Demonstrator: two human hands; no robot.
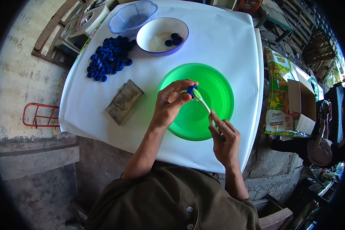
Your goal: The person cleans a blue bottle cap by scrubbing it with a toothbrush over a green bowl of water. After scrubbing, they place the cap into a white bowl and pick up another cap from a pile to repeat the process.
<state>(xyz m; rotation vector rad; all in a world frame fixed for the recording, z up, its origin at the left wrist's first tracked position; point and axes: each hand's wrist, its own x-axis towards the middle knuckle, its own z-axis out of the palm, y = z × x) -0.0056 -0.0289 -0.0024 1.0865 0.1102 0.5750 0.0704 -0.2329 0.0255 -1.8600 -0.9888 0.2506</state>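
Observation:
Over the green basin, my left hand pinches a blue bottle cap between thumb and fingers. My right hand grips a toothbrush with a white handle and green bristles. The brush head rests at the cap's opening. A heap of blue caps lies at the far left of the white-covered table. Beyond the basin, a white and purple bowl holds several more caps against its right side. Left of my left hand lies a worn, stained block.
A blue plastic basket stands behind the bowl on the table. To the right are a colourful printed sack and an open cardboard box. Another person is at the far right. A red metal rack leans near the left wall.

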